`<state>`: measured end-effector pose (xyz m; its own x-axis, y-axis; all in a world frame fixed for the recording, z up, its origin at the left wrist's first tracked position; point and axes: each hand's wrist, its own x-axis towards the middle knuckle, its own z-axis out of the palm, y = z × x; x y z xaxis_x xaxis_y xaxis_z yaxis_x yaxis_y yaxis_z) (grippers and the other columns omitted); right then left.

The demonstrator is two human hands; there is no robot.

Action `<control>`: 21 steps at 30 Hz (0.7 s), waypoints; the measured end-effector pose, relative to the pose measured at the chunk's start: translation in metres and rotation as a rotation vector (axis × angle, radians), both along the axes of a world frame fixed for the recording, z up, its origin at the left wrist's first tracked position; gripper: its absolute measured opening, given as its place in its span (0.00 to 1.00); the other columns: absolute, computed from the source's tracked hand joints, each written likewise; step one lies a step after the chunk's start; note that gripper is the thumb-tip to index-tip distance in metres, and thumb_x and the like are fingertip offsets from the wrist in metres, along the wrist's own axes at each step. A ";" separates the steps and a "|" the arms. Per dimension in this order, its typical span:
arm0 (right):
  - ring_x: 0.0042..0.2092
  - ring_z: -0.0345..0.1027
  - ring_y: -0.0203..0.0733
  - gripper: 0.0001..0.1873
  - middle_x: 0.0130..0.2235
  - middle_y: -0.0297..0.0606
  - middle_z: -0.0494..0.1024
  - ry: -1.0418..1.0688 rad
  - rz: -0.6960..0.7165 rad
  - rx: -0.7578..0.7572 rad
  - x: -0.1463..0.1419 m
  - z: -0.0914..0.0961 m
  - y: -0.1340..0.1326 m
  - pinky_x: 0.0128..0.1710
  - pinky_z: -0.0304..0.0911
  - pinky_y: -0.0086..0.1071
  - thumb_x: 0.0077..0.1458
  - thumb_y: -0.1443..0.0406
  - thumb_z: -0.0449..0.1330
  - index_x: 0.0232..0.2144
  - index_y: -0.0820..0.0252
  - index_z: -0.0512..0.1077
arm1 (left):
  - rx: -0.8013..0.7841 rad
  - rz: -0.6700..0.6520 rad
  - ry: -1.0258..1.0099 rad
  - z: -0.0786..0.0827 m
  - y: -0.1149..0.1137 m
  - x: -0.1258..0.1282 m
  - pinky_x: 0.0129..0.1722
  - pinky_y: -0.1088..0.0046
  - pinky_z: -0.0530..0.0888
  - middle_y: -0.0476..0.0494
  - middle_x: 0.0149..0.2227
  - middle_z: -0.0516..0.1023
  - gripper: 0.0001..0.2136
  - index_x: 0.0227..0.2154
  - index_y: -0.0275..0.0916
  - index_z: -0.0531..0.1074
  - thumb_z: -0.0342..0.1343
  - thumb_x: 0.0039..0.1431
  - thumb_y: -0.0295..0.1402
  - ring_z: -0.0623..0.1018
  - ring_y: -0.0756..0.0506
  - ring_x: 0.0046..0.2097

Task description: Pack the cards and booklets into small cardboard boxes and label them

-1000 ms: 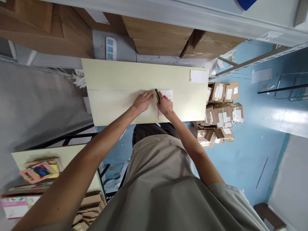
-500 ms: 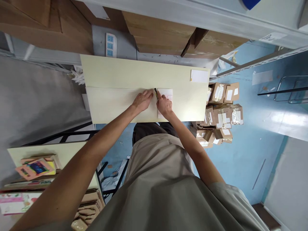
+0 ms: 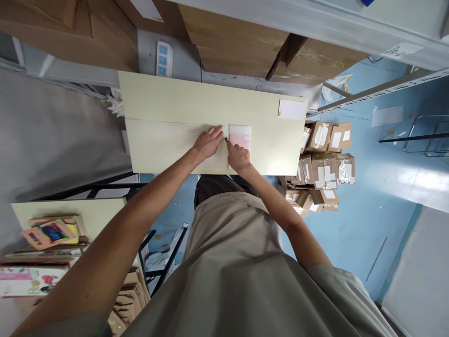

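My left hand lies flat with fingers stretched out, pressing on a long pale sheet that runs left along the table. My right hand is closed around a slim dark utility knife, its tip pointing away from me, just right of my left fingertips. Beneath and beyond my right hand is a flat pink-and-white booklet or packet, partly covered by the hand. The sheet's right end comes close to the packet's left edge.
The cream table carries a white label sheet at its far right corner. Behind it are a power strip and large cardboard boxes under a shelf beam. Taped parcels are stacked on the right; a side table stands lower left.
My right hand has drawn the utility knife toward me, uncovering more of the packet's top. The left hand stays flat in nearly the same place. The view has shifted slightly.
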<state>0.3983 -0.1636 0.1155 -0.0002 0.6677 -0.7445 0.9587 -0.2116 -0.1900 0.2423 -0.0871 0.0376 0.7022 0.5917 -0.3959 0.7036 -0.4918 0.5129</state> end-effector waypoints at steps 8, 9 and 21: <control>0.65 0.82 0.57 0.28 0.63 0.61 0.83 0.008 0.172 -0.121 -0.003 0.027 -0.025 0.61 0.78 0.43 0.73 0.76 0.57 0.72 0.65 0.73 | 0.020 -0.017 0.087 -0.005 -0.003 0.005 0.74 0.40 0.70 0.30 0.85 0.55 0.35 0.80 0.33 0.63 0.51 0.70 0.30 0.61 0.25 0.81; 0.64 0.82 0.58 0.26 0.62 0.61 0.84 0.026 0.199 -0.142 -0.002 0.029 -0.028 0.60 0.79 0.43 0.72 0.76 0.60 0.69 0.65 0.76 | 0.018 -0.006 0.087 -0.007 -0.004 0.006 0.75 0.41 0.70 0.31 0.85 0.55 0.35 0.80 0.33 0.62 0.51 0.71 0.30 0.60 0.26 0.81; 0.63 0.82 0.61 0.25 0.61 0.55 0.86 0.178 0.290 -0.240 0.036 0.066 -0.040 0.59 0.78 0.45 0.64 0.69 0.68 0.63 0.61 0.81 | 0.009 0.132 -0.042 -0.026 -0.019 0.011 0.79 0.43 0.63 0.26 0.84 0.54 0.33 0.79 0.29 0.62 0.51 0.73 0.33 0.60 0.27 0.82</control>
<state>0.4342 -0.2039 0.1815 -0.3049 0.4283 -0.8507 0.9419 0.0035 -0.3358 0.2530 -0.1061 0.0121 0.6339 0.6837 -0.3615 0.7404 -0.4012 0.5394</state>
